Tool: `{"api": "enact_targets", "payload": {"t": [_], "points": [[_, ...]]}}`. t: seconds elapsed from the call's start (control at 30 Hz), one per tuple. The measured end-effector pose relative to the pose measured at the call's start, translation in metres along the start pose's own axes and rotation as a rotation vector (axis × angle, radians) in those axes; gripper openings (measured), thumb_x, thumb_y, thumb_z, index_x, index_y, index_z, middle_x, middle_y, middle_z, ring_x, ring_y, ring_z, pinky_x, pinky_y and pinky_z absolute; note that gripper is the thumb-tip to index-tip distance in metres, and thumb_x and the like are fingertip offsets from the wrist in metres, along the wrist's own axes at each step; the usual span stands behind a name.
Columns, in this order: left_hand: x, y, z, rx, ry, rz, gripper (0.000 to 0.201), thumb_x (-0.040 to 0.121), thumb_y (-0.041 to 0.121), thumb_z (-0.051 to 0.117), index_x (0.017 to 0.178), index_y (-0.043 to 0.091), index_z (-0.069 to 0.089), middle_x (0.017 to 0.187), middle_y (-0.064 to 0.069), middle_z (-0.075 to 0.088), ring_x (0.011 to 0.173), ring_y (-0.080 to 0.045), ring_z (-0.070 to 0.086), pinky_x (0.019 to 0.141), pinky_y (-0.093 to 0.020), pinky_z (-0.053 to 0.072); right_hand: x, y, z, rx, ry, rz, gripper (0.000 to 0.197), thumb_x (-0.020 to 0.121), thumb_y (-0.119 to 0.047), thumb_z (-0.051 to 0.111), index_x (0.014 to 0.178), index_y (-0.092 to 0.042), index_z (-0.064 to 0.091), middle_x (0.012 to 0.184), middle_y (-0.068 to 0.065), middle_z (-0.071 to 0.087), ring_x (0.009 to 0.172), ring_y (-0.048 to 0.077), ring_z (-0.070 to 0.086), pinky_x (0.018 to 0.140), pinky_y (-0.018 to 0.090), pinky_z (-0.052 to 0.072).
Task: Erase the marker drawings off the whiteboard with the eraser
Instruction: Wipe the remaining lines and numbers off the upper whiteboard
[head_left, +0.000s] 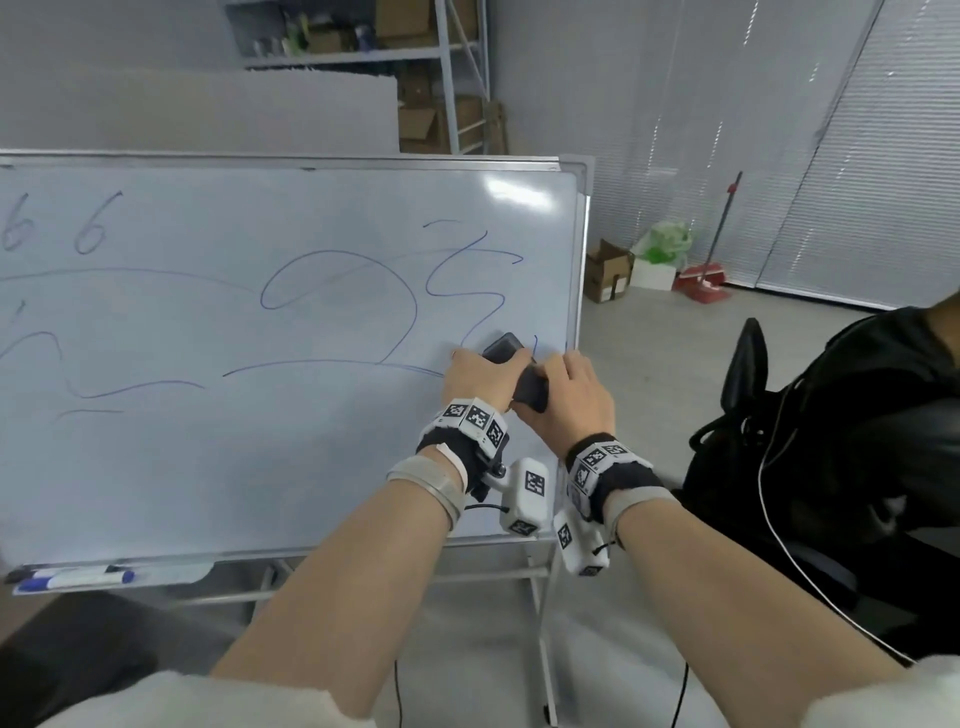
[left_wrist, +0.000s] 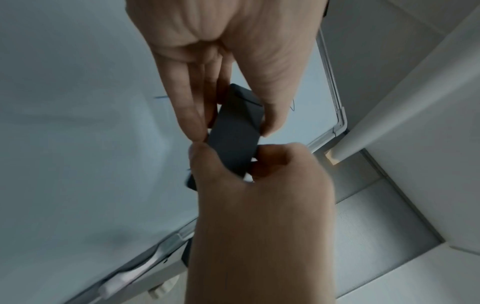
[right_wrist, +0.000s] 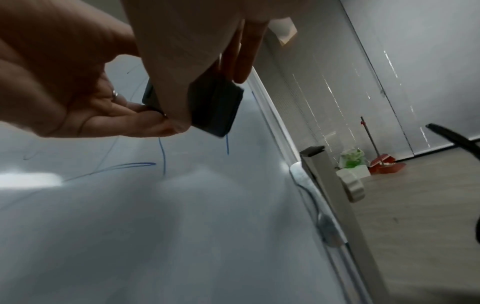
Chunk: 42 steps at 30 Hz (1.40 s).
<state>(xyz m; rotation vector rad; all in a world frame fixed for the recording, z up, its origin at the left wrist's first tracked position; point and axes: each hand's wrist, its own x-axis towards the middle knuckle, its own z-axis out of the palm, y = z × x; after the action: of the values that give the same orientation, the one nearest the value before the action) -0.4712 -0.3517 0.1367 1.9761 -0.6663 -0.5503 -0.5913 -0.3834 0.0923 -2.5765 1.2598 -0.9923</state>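
Note:
A whiteboard (head_left: 260, 467) on a stand carries blue marker drawings (head_left: 337, 280) across its upper and middle area and two grey sixes (head_left: 93, 223) at the upper left. Both hands hold a dark grey eraser (head_left: 514, 374) in front of the board, near its right edge. My left hand (head_left: 467, 364) pinches the eraser's upper end between fingers and thumb (left_wrist: 233, 133). My right hand (head_left: 556, 374) grips its lower end (right_wrist: 210, 102). The eraser (left_wrist: 231, 148) is partly hidden by the fingers. Short blue strokes (right_wrist: 163, 156) lie on the board close to it. Whether the eraser touches the board cannot be told.
Markers (head_left: 72, 577) lie on the tray at the board's lower left. A black chair with dark clothing (head_left: 831, 441) stands close on the right. A cardboard box (head_left: 608, 270), a green bag (head_left: 670, 239) and a red broom and dustpan (head_left: 706, 286) sit by the far blinds.

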Motion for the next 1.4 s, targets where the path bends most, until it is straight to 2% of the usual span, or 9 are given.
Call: {"api": "enact_targets", "payload": {"t": [0.1, 0.2, 0.37, 0.53, 0.73, 0.93, 1.07, 1.2, 1.4], "points": [[0.010, 0.006, -0.006, 0.081, -0.010, 0.062, 0.068, 0.052, 0.059, 0.067, 0.104, 0.016, 0.056, 0.092, 0.000, 0.069, 0.078, -0.024, 0.068, 0.078, -0.037, 0.060, 0.001, 0.011, -0.002, -0.005, 0.035, -0.006, 0.029, 0.085, -0.031, 0.053, 0.108, -0.013, 0.059, 0.104, 0.005, 0.057, 0.103, 0.025, 0.048, 0.078, 0.037, 0.048], [0.017, 0.008, -0.007, 0.180, -0.009, 0.189, 0.055, 0.068, 0.055, 0.067, 0.112, 0.025, 0.052, 0.102, 0.005, 0.066, 0.090, -0.022, 0.063, 0.085, -0.036, 0.055, 0.004, 0.032, -0.006, 0.104, 0.080, 0.266, 0.038, 0.088, -0.017, 0.044, 0.125, -0.016, 0.054, 0.123, 0.006, 0.055, 0.116, 0.025, 0.045, 0.094, 0.038, 0.044], [0.023, -0.001, 0.005, 0.275, 0.052, 0.324, 0.050, 0.071, 0.063, 0.066, 0.109, 0.033, 0.052, 0.103, 0.009, 0.068, 0.090, -0.022, 0.068, 0.080, -0.039, 0.057, 0.021, 0.060, 0.001, 0.233, -0.259, 0.562, 0.048, 0.099, -0.015, 0.037, 0.147, -0.016, 0.035, 0.151, 0.008, 0.039, 0.130, 0.031, 0.047, 0.106, 0.037, 0.037], [0.034, 0.009, 0.013, 0.306, 0.099, 0.500, 0.048, 0.072, 0.056, 0.072, 0.113, 0.035, 0.060, 0.113, 0.011, 0.058, 0.101, -0.016, 0.063, 0.084, -0.035, 0.054, 0.036, 0.054, 0.021, 0.301, -0.431, 0.539, 0.035, 0.101, -0.021, 0.037, 0.134, -0.011, 0.047, 0.130, 0.019, 0.059, 0.115, 0.035, 0.057, 0.089, 0.031, 0.041], [0.047, 0.011, 0.035, 0.423, 0.158, 0.617, 0.051, 0.072, 0.050, 0.078, 0.118, 0.032, 0.064, 0.116, 0.007, 0.056, 0.111, -0.020, 0.052, 0.095, -0.034, 0.047, 0.043, 0.070, 0.029, 0.378, -0.501, 0.479, 0.030, 0.092, -0.011, 0.046, 0.119, -0.018, 0.058, 0.110, 0.008, 0.068, 0.095, 0.029, 0.063, 0.078, 0.028, 0.043], [0.032, -0.023, 0.061, 0.486, 0.205, 0.480, 0.052, 0.071, 0.054, 0.078, 0.113, 0.028, 0.062, 0.117, 0.007, 0.056, 0.109, -0.018, 0.054, 0.086, -0.032, 0.047, 0.049, 0.108, 0.073, 0.473, -0.539, 0.455, 0.053, 0.076, -0.027, 0.044, 0.127, -0.037, 0.051, 0.112, 0.004, 0.070, 0.099, 0.031, 0.066, 0.090, 0.047, 0.054], [0.028, -0.035, 0.071, 0.469, 0.200, 0.407, 0.051, 0.071, 0.054, 0.078, 0.110, 0.026, 0.061, 0.115, 0.007, 0.055, 0.110, -0.017, 0.055, 0.082, -0.029, 0.046, 0.050, 0.089, 0.046, 0.433, -0.510, 0.425, 0.053, 0.091, -0.012, 0.046, 0.140, -0.031, 0.044, 0.125, 0.001, 0.064, 0.108, 0.027, 0.062, 0.096, 0.040, 0.051], [0.033, -0.027, 0.060, 0.448, 0.238, 0.379, 0.050, 0.072, 0.055, 0.076, 0.112, 0.028, 0.060, 0.116, 0.009, 0.054, 0.109, -0.015, 0.056, 0.080, -0.030, 0.046, 0.048, 0.084, 0.052, 0.441, -0.451, 0.394, 0.039, 0.094, -0.017, 0.051, 0.132, -0.025, 0.049, 0.118, 0.006, 0.067, 0.104, 0.032, 0.064, 0.089, 0.045, 0.053], [0.053, -0.030, 0.012, 0.225, 0.562, 0.202, 0.050, 0.080, 0.053, 0.066, 0.122, 0.028, 0.058, 0.121, 0.007, 0.051, 0.113, -0.018, 0.056, 0.082, -0.041, 0.055, 0.044, 0.069, 0.046, 0.388, -0.423, 0.498, 0.036, 0.094, -0.007, 0.045, 0.129, -0.014, 0.044, 0.109, 0.014, 0.063, 0.099, 0.038, 0.059, 0.075, 0.032, 0.038]]}}
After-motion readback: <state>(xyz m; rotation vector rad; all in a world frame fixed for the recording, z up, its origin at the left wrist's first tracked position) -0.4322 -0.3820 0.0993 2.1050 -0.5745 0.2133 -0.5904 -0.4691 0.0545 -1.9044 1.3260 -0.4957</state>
